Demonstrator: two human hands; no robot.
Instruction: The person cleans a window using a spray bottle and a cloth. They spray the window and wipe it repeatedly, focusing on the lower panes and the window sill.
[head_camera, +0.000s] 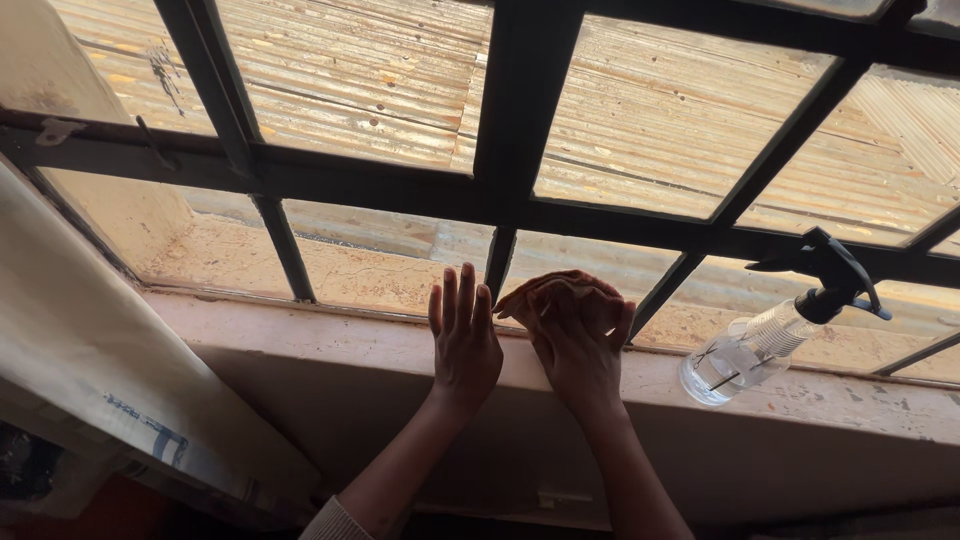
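— Daylight comes through a window (520, 120) with dark metal bars, and beyond the panes lies a rusty corrugated roof (660, 130). What runs below the glass?

— A pale, worn window sill (330, 340) crosses the view from left to right. A cream curtain (90, 350) hangs down past its left end.

— How are the arms placed?

— Both reach up from the bottom edge of the view, forearms converging toward the middle of the sill. A bit of light sleeve (335, 520) shows on the left arm.

— And the left hand (463, 340)?

— Open and flat, fingers straight and close together, pointing up. Its palm presses against the sill's front edge and the fingertips reach the bottom of the pane, just left of the central vertical bar.

— The right hand (580, 345)?

— It grips a crumpled brown cloth (545, 288), fingers curled over it, pushing it against the lowest part of the glass just right of that central bar. The two hands sit just beside each other, not quite touching.

— Anything else on the sill?

— A clear spray bottle (750, 350) with a black trigger head, toward the right end. It is tilted, its head up against the window frame. It stands well apart from the right hand.
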